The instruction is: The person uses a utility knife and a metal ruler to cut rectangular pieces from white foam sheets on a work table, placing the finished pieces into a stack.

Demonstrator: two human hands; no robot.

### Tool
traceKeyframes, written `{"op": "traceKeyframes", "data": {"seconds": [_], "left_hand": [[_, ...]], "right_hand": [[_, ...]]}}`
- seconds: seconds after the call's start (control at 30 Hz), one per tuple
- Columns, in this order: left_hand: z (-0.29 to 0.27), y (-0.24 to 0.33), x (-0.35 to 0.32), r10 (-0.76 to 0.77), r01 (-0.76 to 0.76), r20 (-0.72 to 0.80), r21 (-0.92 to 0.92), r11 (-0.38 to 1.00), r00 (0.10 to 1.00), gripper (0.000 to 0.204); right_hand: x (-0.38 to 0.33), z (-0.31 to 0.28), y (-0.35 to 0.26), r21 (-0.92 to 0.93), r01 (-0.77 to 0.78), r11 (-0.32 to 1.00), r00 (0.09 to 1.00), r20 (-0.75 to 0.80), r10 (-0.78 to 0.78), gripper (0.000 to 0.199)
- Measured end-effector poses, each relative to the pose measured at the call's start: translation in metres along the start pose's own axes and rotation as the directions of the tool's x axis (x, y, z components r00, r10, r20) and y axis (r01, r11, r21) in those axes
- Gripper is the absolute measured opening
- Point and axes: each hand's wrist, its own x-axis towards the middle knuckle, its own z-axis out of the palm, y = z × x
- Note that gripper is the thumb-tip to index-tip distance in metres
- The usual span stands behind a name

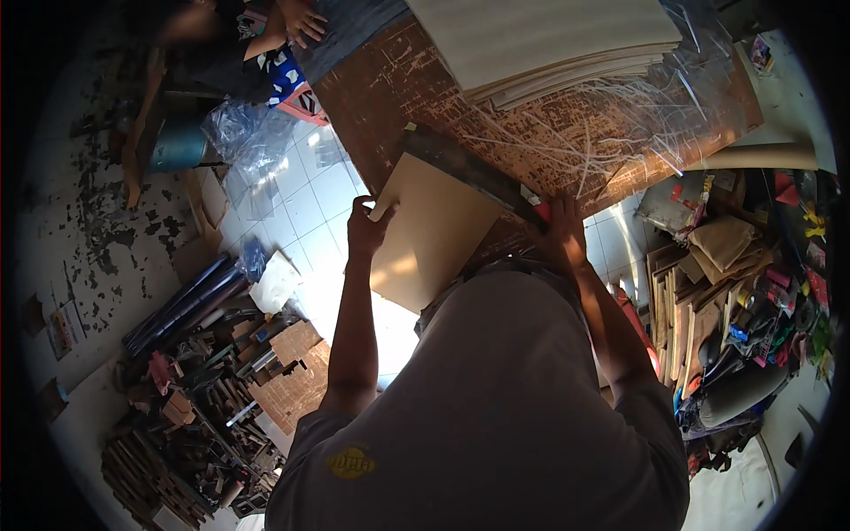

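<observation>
My left hand (367, 227) grips the left corner of a tan cardboard sheet (432, 232) that hangs over the near edge of a worn brown worktable (416, 84). My right hand (561, 223) presses on the handle end of a long dark cutter arm (469, 168) lying along the sheet's far edge. A red part (542, 211) shows beside the right fingers. Farther back on the table lies a stack of pale sheets (549, 40) and a tangle of thin white offcut strips (611, 115).
Another person (266, 44) sits at the far left end of the table, a hand on its edge. Clear plastic bags (248, 137) lie on the white tiled floor. Scrap wood and cardboard are piled at lower left (221, 389). Cardboard pieces and coloured clutter fill the right side (735, 301).
</observation>
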Motion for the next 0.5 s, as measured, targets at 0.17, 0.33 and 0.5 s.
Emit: {"op": "traceKeyframes", "data": {"seconds": [0.17,0.33,0.5], "left_hand": [[-0.031,-0.005,-0.018,0.184,-0.179,0.124,-0.051,0.983,0.975,0.058],[-0.058,-0.001,-0.033,0.225,-0.202,0.21,-0.126,0.971,0.952,0.053],[-0.069,0.007,-0.046,0.222,-0.145,0.187,-0.354,0.924,0.957,0.037]], "right_hand": [[-0.001,-0.013,0.019,-0.068,0.009,0.998,0.999,-0.047,-0.012,0.056],[0.014,-0.014,-0.021,0.389,-0.206,0.898,0.978,0.113,0.175,0.052],[0.044,-0.056,-0.089,0.67,-0.432,0.604,0.86,0.508,0.051,0.04]]}}
